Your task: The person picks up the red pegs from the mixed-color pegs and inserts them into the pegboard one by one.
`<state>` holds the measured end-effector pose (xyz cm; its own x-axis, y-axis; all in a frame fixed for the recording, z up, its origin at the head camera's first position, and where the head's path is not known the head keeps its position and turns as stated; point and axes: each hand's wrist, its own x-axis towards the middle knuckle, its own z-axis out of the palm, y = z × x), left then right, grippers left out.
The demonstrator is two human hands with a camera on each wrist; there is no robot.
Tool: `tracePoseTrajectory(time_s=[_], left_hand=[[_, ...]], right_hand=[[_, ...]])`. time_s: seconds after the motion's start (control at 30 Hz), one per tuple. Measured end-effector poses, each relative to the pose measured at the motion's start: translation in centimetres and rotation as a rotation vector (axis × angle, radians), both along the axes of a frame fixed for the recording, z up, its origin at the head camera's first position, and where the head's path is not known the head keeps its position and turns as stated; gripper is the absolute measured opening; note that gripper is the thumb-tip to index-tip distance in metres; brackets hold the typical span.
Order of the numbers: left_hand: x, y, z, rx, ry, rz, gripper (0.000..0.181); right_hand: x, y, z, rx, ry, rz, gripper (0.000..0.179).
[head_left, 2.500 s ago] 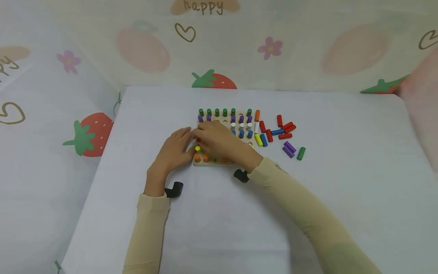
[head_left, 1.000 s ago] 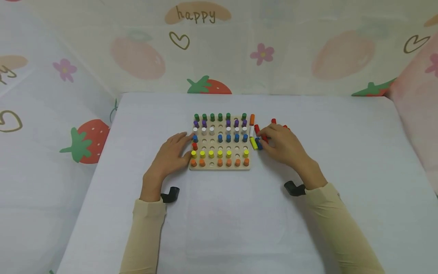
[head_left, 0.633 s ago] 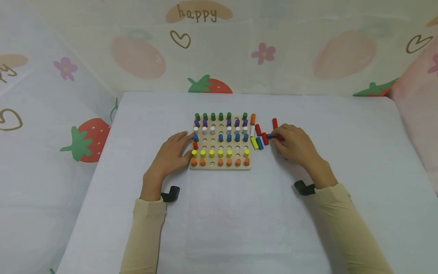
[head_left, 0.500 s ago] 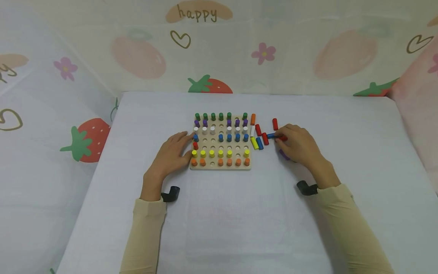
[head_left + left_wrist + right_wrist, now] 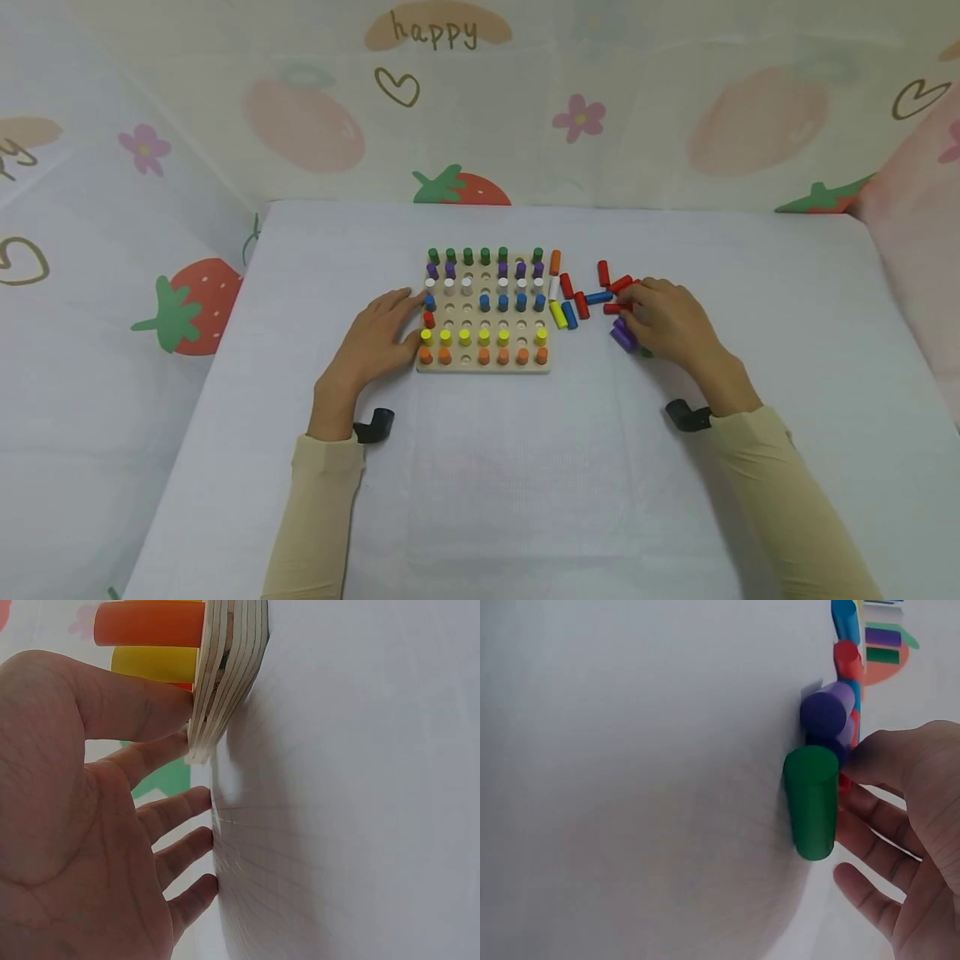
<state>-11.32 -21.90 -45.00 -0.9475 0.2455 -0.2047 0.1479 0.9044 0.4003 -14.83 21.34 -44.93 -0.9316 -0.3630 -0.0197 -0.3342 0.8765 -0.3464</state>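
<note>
A wooden pegboard (image 5: 480,369) holds upright coloured pegs in rows, with some bare holes. My left hand (image 5: 372,337) rests at its left side, thumb and index fingertips on the board's edge, other fingers straight, as the left wrist view shows. To the right of the board, my right hand (image 5: 667,321) reaches down among loose pegs. Its thumb tip is right at two purple pegs (image 5: 622,335), beside a green peg (image 5: 811,802) lying on the table. The other fingers extend behind these pegs, near a red peg (image 5: 617,308) partly covered by the hand.
Closer to the board lie an orange peg (image 5: 555,262), a white peg (image 5: 553,287), a yellow peg (image 5: 558,315) and a blue peg (image 5: 570,315). Another blue peg (image 5: 598,297) and several red ones are scattered nearby. The table (image 5: 510,483) has a white cover.
My right hand has left the board and swept right across the loose pegs to the purple ones, uncovering red and blue pegs behind it. The left hand stays at the board's edge.
</note>
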Motion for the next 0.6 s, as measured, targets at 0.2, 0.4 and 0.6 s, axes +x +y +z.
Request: tracePoseTrajectory(time_s=[0.2, 0.4, 0.6], left_hand=[[-0.20, -0.14, -0.06, 0.000, -0.001, 0.001, 0.066], [-0.23, -0.16, 0.12, 0.002, -0.007, 0.012, 0.066], [-0.03, -0.03, -0.11, -0.002, -0.016, 0.011, 0.065]], right_hand=[[0.03, 0.47, 0.03, 0.009, -0.015, -0.012, 0.032], [-0.05, 0.67, 0.13, 0.022, -0.033, -0.031, 0.029], [0.19, 0.88, 0.27, 0.028, -0.043, -0.040, 0.029]])
